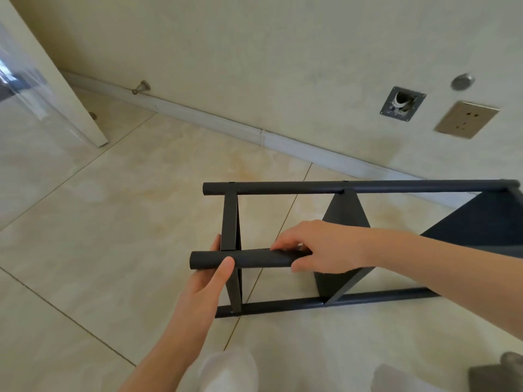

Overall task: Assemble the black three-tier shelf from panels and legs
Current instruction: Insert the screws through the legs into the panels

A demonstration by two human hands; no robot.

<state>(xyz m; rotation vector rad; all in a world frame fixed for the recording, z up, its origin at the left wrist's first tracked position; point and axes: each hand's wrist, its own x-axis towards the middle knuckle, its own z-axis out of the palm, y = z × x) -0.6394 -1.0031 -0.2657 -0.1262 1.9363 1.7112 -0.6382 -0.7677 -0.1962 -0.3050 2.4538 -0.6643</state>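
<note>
Shelf (345, 219) on its side on floor (113, 222), centre-right of frame. Left grip (209, 281) wraps near leg (254, 258) at free end; right grip (319, 247) clasps same leg further right (small silver bit under fingers, possibly screw). Best: seat leg square against panel (229, 222) edge, steady it, then tighten.

Head-worn view, facing down, near floor (113, 222)
</note>
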